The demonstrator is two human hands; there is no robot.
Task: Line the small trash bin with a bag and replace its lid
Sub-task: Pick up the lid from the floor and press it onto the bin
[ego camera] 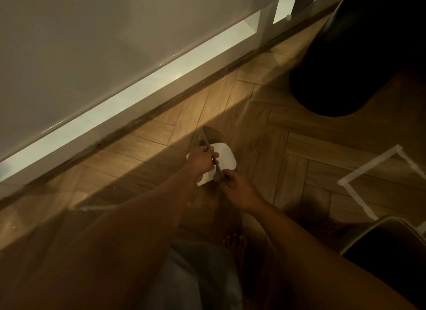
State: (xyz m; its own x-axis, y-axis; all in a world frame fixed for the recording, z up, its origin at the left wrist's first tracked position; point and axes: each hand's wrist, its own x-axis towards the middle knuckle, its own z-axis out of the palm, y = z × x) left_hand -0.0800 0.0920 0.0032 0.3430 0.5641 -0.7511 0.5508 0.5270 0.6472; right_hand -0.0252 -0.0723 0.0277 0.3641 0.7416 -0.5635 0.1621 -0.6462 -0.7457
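A small white bin (225, 157) stands on the wooden floor, partly hidden behind my hands. A thin translucent bag (210, 135) is stretched over it; one edge runs taut between both hands and a corner sticks up beyond the bin. More of the film seems to drape over my left forearm. My left hand (200, 162) grips the bag's edge at the bin's left side. My right hand (239, 189) pinches the same edge at the near side. I see no lid that I can identify.
A big black rounded object (345, 67) stands at the upper right. A white cabinet front and plinth (129, 90) run along the left. White tape (359, 178) marks a square on the floor. A dark grey-rimmed object (387, 252) sits at the lower right. My bare foot (234, 243) is below the hands.
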